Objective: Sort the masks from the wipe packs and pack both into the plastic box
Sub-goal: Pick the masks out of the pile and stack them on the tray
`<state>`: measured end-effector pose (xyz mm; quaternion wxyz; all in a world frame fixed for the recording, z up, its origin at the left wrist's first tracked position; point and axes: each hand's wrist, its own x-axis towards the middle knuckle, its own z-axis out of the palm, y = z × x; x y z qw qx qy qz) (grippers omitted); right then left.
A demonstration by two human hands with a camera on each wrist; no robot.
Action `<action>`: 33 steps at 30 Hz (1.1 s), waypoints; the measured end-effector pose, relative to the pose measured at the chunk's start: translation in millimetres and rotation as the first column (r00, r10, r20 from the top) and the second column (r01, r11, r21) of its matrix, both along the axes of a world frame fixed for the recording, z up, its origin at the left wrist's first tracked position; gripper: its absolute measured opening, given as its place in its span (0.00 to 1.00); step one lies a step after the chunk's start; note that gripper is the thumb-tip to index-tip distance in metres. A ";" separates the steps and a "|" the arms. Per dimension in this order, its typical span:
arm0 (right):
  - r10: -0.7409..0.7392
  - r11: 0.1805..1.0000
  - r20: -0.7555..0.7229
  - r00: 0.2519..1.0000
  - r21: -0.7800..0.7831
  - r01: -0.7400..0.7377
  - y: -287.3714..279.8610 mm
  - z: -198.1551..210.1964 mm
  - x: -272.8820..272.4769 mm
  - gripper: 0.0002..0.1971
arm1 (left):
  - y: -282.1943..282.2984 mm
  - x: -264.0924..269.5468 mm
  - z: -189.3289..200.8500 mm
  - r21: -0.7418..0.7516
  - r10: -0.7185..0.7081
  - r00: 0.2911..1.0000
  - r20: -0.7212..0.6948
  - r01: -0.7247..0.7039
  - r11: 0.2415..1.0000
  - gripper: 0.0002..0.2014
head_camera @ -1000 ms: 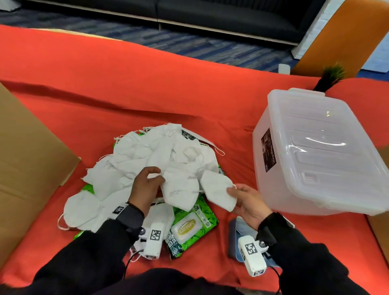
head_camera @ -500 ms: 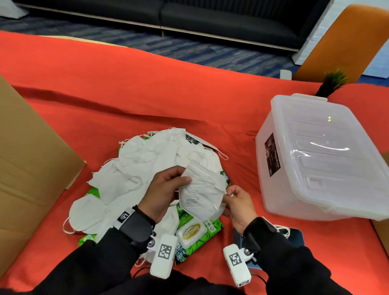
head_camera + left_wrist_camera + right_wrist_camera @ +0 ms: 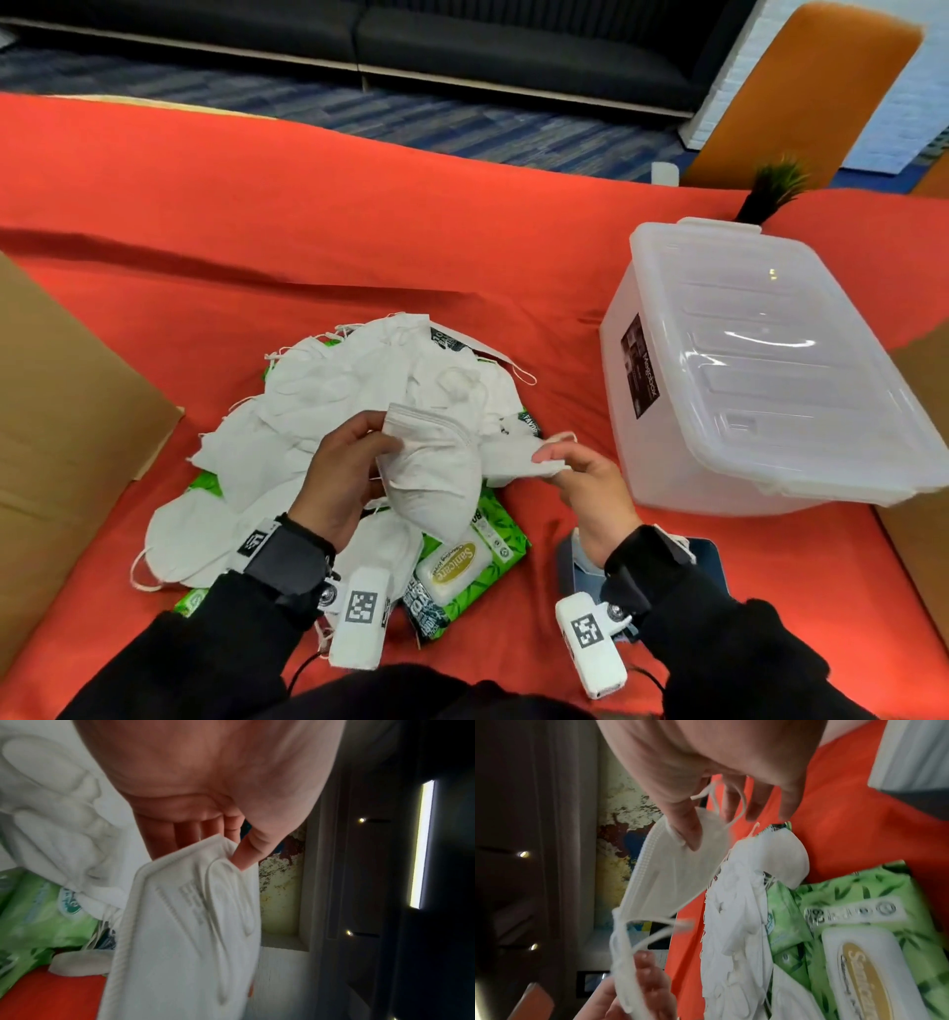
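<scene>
A heap of white masks (image 3: 359, 390) lies on several green wipe packs (image 3: 467, 560) on the red cloth. Just above its near edge my left hand (image 3: 382, 434) grips a folded white mask (image 3: 431, 478); the left wrist view shows thumb and fingers (image 3: 231, 845) pinching that mask's top edge (image 3: 185, 923). To its right my right hand (image 3: 552, 460) pinches the end of a white mask (image 3: 513, 457) that reaches towards the left hand. In the right wrist view the thumb (image 3: 687, 833) presses on this mask (image 3: 670, 866). The clear plastic box (image 3: 667, 452) stands at the right with its lid on.
Cardboard flaps flank the cloth at the left (image 3: 67, 437) and the far right (image 3: 919, 462). A dark blue flat object (image 3: 703, 560) lies under my right wrist. A small plant (image 3: 770, 185) and an orange chair (image 3: 801, 87) are behind the box.
The hands, each with a mask, came together half a second ago. Now the right hand has drawn away to the right, and the left hand keeps its mask raised.
</scene>
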<state>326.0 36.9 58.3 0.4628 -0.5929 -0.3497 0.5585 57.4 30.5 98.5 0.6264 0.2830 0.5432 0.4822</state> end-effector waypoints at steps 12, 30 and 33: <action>0.218 0.889 0.067 0.974 0.399 -0.227 -6.4 39.0 -8.9 0.15 | 4.5 34.4 17.0 0.153 -0.241 0.969 0.057 0.230 0.961 0.12; 0.256 0.965 -0.224 0.941 0.003 -0.262 -11.9 29.2 -25.5 0.16 | 6.8 13.0 24.6 0.333 -0.317 0.912 -0.261 0.393 0.857 0.08; 0.342 0.935 -0.175 0.923 -0.034 -0.353 -17.3 30.4 -29.0 0.12 | 14.4 21.3 10.6 0.279 -0.371 0.882 -0.291 0.449 0.849 0.10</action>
